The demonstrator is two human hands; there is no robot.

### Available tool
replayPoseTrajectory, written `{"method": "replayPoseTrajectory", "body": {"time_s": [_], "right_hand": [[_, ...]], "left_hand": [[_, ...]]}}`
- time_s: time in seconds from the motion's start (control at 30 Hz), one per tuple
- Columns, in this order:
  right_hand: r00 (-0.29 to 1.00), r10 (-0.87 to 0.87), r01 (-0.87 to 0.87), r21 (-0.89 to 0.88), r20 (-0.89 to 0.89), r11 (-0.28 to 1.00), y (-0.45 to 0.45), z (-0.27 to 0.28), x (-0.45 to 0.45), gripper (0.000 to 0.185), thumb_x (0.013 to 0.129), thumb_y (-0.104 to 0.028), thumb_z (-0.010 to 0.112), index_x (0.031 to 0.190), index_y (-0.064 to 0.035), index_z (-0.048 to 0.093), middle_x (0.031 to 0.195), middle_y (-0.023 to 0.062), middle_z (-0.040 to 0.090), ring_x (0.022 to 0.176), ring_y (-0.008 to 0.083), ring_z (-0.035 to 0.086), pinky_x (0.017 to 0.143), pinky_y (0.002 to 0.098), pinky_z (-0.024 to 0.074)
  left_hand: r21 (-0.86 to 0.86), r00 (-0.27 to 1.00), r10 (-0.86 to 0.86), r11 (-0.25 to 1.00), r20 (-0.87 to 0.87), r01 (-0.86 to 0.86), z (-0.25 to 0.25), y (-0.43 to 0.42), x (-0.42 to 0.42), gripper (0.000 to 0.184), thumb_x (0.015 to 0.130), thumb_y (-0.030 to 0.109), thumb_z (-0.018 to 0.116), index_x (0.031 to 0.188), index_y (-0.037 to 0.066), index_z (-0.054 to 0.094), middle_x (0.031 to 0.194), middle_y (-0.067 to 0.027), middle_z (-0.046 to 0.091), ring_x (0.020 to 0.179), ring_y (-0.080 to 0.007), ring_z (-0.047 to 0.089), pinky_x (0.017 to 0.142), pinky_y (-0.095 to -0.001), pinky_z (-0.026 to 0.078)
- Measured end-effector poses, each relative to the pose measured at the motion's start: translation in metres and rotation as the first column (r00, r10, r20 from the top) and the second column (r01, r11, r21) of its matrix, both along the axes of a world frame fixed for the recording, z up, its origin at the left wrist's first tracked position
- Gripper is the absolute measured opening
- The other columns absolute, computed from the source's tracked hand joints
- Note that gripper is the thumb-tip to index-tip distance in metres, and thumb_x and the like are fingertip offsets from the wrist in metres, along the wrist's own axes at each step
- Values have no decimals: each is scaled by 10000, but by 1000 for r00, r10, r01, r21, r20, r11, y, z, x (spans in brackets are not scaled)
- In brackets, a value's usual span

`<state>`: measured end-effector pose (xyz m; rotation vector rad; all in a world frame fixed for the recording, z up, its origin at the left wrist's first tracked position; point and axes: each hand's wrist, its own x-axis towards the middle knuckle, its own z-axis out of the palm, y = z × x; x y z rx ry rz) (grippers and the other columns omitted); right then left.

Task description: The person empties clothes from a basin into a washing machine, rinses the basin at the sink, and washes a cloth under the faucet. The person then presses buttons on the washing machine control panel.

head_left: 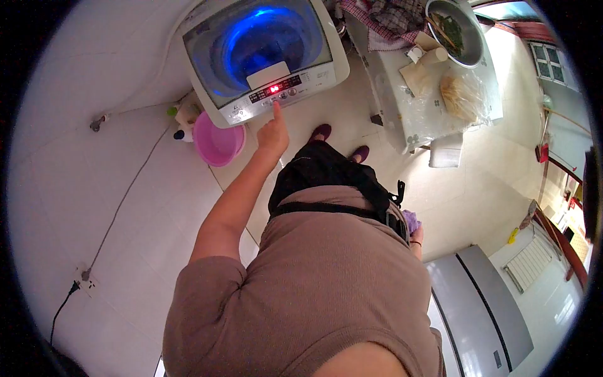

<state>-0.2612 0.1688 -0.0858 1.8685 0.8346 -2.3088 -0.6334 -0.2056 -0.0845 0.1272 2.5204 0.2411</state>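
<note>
My left hand (273,134) reaches to the control panel (275,90) of a top-loading washing machine (217,112). Its index finger points at a button and seems to touch it, while the other fingers are curled in with nothing visible in them. Red digits glow on the panel, and blue light shows inside the drum under the see-through lid. Down by my right side, partly hidden by my body, my right hand (417,235) holds a crumpled purple cloth (411,221).
A pink basin (217,141) and bottles stand beside the washer. At right, a covered table (402,116) bears a metal bowl (476,53) of greens, a plastic bag of noodle-like strands (461,99) and checked cloth. A grey refrigerator (477,308) stands at lower right. A power cord hangs along the left wall.
</note>
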Motion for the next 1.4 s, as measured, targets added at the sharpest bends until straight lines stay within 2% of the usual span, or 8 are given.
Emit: {"method": "replayPoseTrajectory", "body": {"time_s": [0.07,0.2,0.57,0.9,0.97,1.03,1.27,1.4], "right_hand": [[973,-80,63,82,218,995,-13,24,-25,438,848,-329,311,1074,-19,522,1059,115,556,957,265,533,871,382,408],[994,-57,56,12,93,998,-4,6,-6,415,843,-334,330,1032,-36,550,1020,111,574,923,263,548,842,383,425],[972,-19,-13,133,233,991,-17,29,-27,377,846,-338,346,917,-47,575,917,97,599,826,248,573,751,353,464],[995,6,-12,63,97,998,-4,7,-3,379,837,-310,345,967,-30,565,937,108,592,868,245,561,797,366,446],[986,58,-81,145,158,986,-3,-1,4,394,812,-283,326,1024,-52,564,994,128,586,890,281,570,803,409,453],[986,64,-82,117,151,990,-7,1,-2,396,814,-288,325,1026,-52,564,1000,124,584,900,279,565,809,411,448],[999,3,-2,24,-47,1000,-7,-8,-1,398,823,-307,334,1018,-49,565,1009,107,584,925,275,552,822,417,437],[998,-59,59,-9,-17,998,-1,-16,7,384,824,-295,344,1010,-46,568,999,117,586,913,281,556,825,418,436]], "left_hand": [[3,1000,0,1000,-5,0,-1,-1,0,712,735,80,437,1310,-11,27,831,-226,580,737,-332,587,640,-432,458],[10,998,2,1000,-70,-1,-6,-3,1,701,746,88,428,1310,-11,23,810,-225,584,730,-334,587,641,-434,454],[11,996,13,1000,-89,-12,-17,-6,0,712,757,96,427,1318,14,-4,807,-214,587,715,-334,587,628,-427,451],[-89,994,-26,996,-109,17,-7,0,-6,670,792,123,394,1325,46,-5,845,-204,593,758,-321,591,660,-413,450],[-105,991,-45,994,-126,31,0,1,-8,662,796,123,387,1327,54,-1,848,-198,595,763,-320,593,666,-410,451],[-107,999,8,994,47,-3,6,2,-12,654,804,125,375,1330,64,-10,858,-192,597,776,-312,595,684,-401,451],[-89,1000,18,996,24,-16,-4,3,-12,660,808,121,368,1330,62,-32,865,-200,594,782,-305,595,698,-401,445],[-75,996,37,997,87,-30,0,1,-9,670,802,120,377,1328,54,-33,859,-203,594,767,-312,595,677,-410,447]]}}
